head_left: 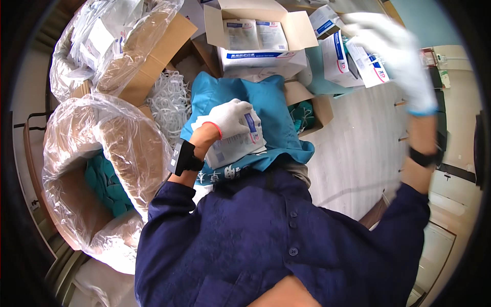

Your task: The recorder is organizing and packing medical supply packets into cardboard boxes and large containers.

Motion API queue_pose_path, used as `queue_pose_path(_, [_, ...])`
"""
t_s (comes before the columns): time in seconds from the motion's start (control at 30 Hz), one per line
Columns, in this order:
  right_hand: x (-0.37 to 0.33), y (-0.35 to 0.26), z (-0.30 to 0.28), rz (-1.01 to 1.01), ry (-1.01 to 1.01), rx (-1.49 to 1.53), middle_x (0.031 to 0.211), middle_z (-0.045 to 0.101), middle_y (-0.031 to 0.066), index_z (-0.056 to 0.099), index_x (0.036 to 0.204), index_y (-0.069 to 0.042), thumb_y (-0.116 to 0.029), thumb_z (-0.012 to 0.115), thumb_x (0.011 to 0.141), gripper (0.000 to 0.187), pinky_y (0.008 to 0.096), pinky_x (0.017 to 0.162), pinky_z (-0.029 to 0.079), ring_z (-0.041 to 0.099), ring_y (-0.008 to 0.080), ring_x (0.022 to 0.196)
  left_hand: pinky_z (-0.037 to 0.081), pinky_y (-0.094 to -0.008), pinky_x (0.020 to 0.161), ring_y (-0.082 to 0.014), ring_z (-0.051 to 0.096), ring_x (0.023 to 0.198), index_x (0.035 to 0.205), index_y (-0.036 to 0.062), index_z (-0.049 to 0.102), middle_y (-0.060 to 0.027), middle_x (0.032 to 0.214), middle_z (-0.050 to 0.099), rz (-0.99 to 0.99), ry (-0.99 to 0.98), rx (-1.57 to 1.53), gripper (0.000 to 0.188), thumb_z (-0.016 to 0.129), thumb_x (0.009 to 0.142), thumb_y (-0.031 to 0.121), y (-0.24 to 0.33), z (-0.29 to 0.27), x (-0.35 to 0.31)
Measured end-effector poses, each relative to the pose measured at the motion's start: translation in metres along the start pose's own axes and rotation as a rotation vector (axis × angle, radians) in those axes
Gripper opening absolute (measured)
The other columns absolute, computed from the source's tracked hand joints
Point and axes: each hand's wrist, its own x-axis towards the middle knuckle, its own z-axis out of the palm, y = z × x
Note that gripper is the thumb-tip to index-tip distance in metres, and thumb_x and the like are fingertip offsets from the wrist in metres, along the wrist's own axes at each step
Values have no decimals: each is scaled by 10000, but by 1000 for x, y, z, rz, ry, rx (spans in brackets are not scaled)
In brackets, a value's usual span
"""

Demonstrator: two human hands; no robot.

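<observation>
the left hand (231, 116), gloved, is clamped on a stack of flat white packets (236, 143) at frame centre, over the teal cloth (266, 97). the right hand (394, 51), fingers spread, reaches among small white boxes (353, 59) at upper right, well apart from the stack.

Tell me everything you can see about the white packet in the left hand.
The white packet is a flat, soft pouch, apparently plastic, with blue printing and a label panel. It lies slightly tilted on a teal cloth over the lap. The left hand, in a white knit glove with a red cuff edge, presses on its top, covering the upper part.
</observation>
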Motion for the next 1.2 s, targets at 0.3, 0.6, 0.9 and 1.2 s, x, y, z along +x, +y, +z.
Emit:
queue_pose_path(0.3, [-70,79,249,362,-357,216,980,729,132,734,983,-91,-285,653,837,257,402,843,539,685,327,955,507,-398,928,-350,627,1047,1107,17,642,-185,1120,633,-84,148,-34,532,811,687,296,19,21,-10])
queue_pose_path(0.6, [-128,81,260,572,-188,804,1025,722,100,672,1158,-3,-180,756,867,351,306,851,553,675,149,937,500,-383,916,-336,625,1053,920,3,633,-168,1178,639,-9,198,-118,309,774,747,218,26,26,-17])
queue_pose_path(0.9, [-125,62,259,479,-86,675,739,655,25,668,884,-38,-184,798,841,200,278,651,490,572,92,679,522,-320,744,-223,667,872,869,55,657,-96,1019,677,34,243,-184,223,786,800,223,47,24,-25])
queue_pose_path(1.2, [-153,25,252,466,-8,811,705,618,16,674,859,-26,-74,733,850,76,266,636,462,538,78,670,492,-362,615,-239,614,612,842,29,700,-144,702,636,35,52,-181,223,700,884,248,75,12,-42])
